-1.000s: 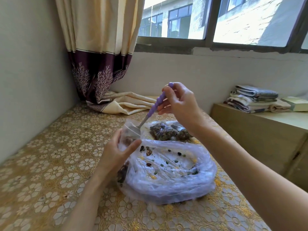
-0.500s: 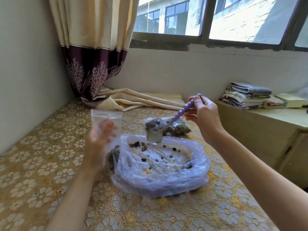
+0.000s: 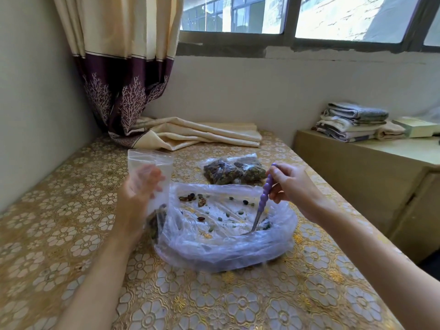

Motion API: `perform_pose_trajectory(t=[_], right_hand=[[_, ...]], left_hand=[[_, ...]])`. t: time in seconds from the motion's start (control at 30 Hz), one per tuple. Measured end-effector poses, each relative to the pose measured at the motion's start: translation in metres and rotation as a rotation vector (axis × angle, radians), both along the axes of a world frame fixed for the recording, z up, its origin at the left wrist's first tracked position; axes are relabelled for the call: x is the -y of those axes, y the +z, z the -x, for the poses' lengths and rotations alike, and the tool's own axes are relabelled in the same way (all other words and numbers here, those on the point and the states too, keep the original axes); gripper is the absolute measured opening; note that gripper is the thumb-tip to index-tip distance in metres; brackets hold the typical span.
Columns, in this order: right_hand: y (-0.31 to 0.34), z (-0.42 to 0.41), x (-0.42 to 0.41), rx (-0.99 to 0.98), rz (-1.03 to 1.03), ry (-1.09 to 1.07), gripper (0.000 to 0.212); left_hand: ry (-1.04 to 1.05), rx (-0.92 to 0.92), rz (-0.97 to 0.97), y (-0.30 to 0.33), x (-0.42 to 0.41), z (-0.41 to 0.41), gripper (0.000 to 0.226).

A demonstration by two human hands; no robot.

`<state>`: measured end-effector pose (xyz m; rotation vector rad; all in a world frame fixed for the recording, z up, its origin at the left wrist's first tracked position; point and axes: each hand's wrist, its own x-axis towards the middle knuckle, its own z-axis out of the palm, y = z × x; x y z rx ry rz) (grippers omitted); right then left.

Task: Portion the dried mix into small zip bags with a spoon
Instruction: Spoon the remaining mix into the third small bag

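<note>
I see my right hand (image 3: 291, 184) pinching the top of the purple spoon (image 3: 263, 198), whose long axis runs steeply down and slightly left, bowl end buried in the big plastic bag (image 3: 226, 248) of dried mix (image 3: 202, 201) on the surface (image 3: 59, 222). My left hand (image 3: 138, 196) grips a small zip bag (image 3: 152, 163) upright, mouth up (blurred, some mix at its bottom). Two filled bags (image 3: 234, 172) lie just behind.

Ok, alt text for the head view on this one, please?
A person's right hand dips a purple-handled spoon into a large, nearly empty plastic bag of dried mix, while the left hand holds a small zip bag upright beside it. Filled bags lie behind on the floral tablecloth.
</note>
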<state>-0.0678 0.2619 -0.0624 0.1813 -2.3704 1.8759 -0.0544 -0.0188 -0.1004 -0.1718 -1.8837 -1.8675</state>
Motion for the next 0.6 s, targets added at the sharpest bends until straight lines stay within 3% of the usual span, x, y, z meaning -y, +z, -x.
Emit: perform_pose_trajectory(t=[0.07, 0.2, 0.6], right_hand=[[-0.004, -0.006, 0.005, -0.004, 0.008, -0.008, 0.025], [-0.008, -0.011, 0.016, 0.027, 0.088, -0.016, 0.023], [-0.012, -0.014, 0.034, 0.223, 0.197, 0.059, 0.023]], left_hand=[[-0.011, 0.005, -0.042, -0.002, 0.002, 0.001, 0.067], [-0.012, 0.015, -0.129, -0.005, 0.008, 0.005, 0.037], [-0.031, 0.017, -0.145, -0.002, 0.006, 0.002, 0.042]])
